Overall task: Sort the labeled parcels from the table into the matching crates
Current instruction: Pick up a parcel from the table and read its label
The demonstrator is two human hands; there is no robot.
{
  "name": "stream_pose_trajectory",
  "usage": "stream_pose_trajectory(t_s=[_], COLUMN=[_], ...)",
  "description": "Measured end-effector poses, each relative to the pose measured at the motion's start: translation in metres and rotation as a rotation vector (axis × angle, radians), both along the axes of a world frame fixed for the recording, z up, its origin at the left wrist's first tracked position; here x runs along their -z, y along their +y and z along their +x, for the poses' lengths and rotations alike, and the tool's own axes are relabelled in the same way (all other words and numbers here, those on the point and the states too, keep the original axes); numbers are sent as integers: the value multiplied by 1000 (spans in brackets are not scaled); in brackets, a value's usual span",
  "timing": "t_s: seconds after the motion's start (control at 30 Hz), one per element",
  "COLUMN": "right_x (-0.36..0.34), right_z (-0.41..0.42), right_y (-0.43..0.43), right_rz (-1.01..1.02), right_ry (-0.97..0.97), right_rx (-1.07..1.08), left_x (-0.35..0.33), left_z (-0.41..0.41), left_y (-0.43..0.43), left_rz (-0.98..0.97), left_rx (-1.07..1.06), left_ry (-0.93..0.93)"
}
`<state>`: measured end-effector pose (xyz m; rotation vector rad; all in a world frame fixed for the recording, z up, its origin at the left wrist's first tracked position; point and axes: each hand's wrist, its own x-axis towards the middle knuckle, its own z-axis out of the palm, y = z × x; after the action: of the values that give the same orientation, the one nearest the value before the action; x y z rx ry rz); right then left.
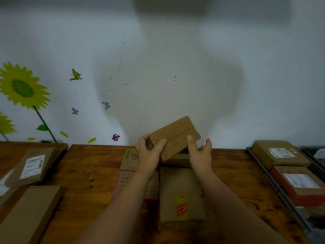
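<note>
**While two hands share it, brown parcel sits clear of the table**

As seen from the head camera, a plain brown cardboard parcel [174, 136] is held in the air, tilted, its right end raised higher than its left. A taped seam runs along its length. No label shows on the faces in view.

Left hand [149, 152]: at the parcel's lower left end. Fingers wrap round that end, thumb lies along the near face. Firm grip, hand clamped on the box.

Right hand [198, 154]: just below the parcel's right half. Thumb straight, laid flat against the near face. Remaining fingers extended and spread, tips showing past the parcel's lower right corner. Hand reads as open, propping rather than clasping. Contact under the box cannot be told.

Below the parcel: wooden table [88, 173]. Directly under it, partly hidden by the forearms, a card parcel with handwritten characters [131, 161] and a flat parcel with a yellow-and-red tape strip [181, 191], the latter nearer the person.

Far right of the parcel: dark-framed crate [274, 184] holding a brown labelled parcel [281, 154] and a red labelled parcel [299, 185].

Far left of the parcel: a parcel with a white label [33, 166], tilted, and nearer the person a long plain carton [29, 212].

Behind the parcel: white wall, with a sunflower sticker [22, 88] well to its left.
</note>
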<state>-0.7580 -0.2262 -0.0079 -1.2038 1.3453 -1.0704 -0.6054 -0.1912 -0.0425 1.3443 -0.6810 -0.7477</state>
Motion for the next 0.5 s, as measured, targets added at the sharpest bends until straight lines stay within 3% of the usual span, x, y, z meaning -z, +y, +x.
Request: stream_pose_trajectory(t_s=[0.07, 0.2, 0.33, 0.5], right_x=[-3, -20, -32, -34], right_z=[4, 16, 21, 11], right_y=[-3, -11, -19, -25], right_rz=[79, 145, 167, 141], right_ry=[-72, -208, -190, -233], right_rx=[-49, -99, -135, -106], left_x=[-5, -7, -7, -11], left_z=[-11, -31, -39, -32], left_y=[1, 1, -2, -1], left_rz=[-91, -178, -200, -189], left_rx=[-106, -153, -172, -35], left_ry=[-237, -515, -556, -482])
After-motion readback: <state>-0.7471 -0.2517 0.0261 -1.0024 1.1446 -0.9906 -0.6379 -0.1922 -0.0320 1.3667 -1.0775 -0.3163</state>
